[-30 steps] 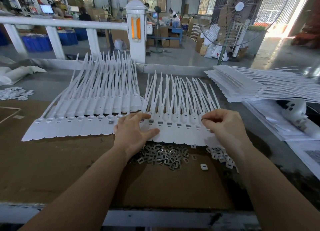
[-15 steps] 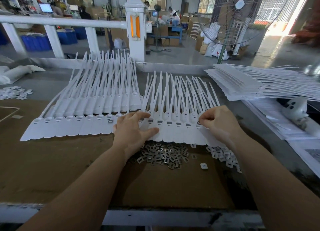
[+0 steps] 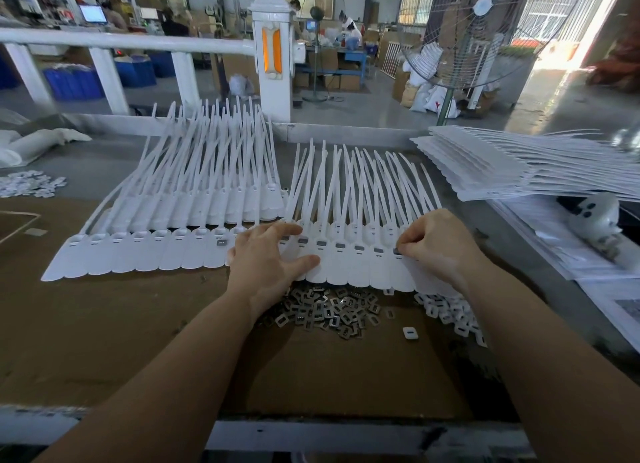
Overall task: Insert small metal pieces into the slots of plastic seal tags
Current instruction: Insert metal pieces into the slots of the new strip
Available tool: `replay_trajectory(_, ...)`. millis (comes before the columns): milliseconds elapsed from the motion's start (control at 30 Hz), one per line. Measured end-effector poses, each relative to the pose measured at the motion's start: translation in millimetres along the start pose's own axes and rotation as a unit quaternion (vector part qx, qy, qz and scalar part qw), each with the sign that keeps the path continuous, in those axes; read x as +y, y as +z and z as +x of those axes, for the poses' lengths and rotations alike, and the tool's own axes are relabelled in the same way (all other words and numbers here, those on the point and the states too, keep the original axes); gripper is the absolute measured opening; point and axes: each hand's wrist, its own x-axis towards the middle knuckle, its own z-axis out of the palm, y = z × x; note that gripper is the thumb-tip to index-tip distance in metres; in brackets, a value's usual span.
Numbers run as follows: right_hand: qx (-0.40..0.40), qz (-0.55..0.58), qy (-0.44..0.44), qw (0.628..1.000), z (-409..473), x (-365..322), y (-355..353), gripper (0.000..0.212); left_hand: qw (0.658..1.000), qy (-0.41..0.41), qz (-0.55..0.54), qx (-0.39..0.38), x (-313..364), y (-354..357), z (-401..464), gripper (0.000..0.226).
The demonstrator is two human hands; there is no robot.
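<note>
White plastic seal tags (image 3: 349,265) lie side by side in a row on the brown table, their tails pointing away from me. Several of them show a grey metal piece in the slot. My left hand (image 3: 266,258) rests flat on the tags with fingers spread. My right hand (image 3: 433,244) has its fingers curled and pinches a small metal piece (image 3: 397,251) at the slot of a tag near the row's right end. A heap of loose metal pieces (image 3: 329,312) sits just in front of the row.
A second batch of tags (image 3: 149,251) lies to the left. Small white plastic caps (image 3: 450,312) are scattered at the right of the metal heap. A tall stack of tags (image 3: 519,171) fills the right rear. A standing fan (image 3: 474,36) is behind the table.
My right hand has shifted slightly left and away from me along the row, down onto a tag's slot. The left hand stays pressed on the tags.
</note>
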Motion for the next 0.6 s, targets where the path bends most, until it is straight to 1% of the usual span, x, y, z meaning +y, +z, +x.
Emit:
replay_trajectory(233, 0.057, 0.033, 0.007, 0.998, -5, 3, 1, 0.017, 1.000, 0.002, 0.000, 0.005, -1, 0, -1, 0.051)
replay_trajectory(300, 0.059, 0.031, 0.008, 0.998, -7, 3, 2, 0.020, 1.000, 0.003, 0.002, 0.008, -1, 0, -2, 0.051)
replay_trajectory(400, 0.048, -0.002, -0.003, 0.999, -9, 2, 4, 0.025, 1.000, 0.003, 0.003, 0.009, 0, -1, -2, 0.051)
replay_trajectory(500, 0.056, -0.002, -0.010, 0.998, -14, 1, 7, 0.024, 1.000, 0.002, 0.002, 0.005, 1, -1, -1, 0.051)
replay_trajectory(600, 0.083, -0.002, -0.021, 0.996, -22, 1, 12, 0.021, 1.000, 0.001, -0.001, 0.001, 0, -1, -2, 0.051)
